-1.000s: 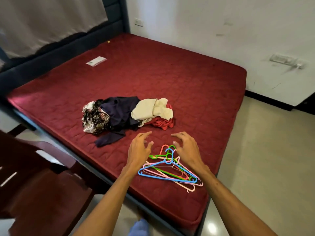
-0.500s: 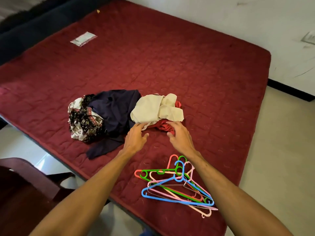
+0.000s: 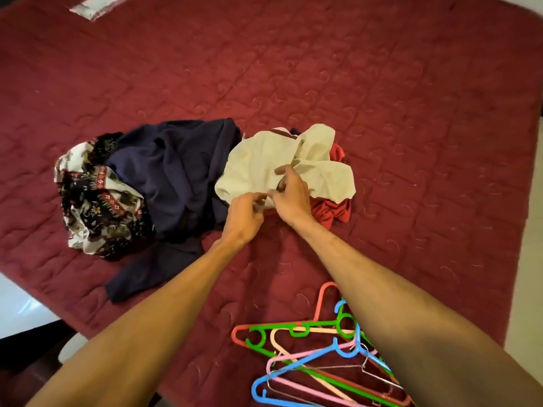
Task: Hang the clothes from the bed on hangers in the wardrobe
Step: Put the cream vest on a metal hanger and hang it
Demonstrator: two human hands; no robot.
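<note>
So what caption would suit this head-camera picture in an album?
Left hand and right hand pinch the cream garment on the red bed, coloured hangers nearby.

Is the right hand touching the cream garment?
Touching. The head view shows the right hand gripping the cream garment, thumb lying on the cloth.

The bed (image 3: 382, 83) is seen from above and fills most of the view. It is topped by a dark red mattress quilted in squares with curled stitching. Pale floor (image 3: 537, 259) is shown along the bed's right edge, and again, glossy, at lower left. A white packet (image 3: 97, 7) is laid on the mattress at top left.
</note>
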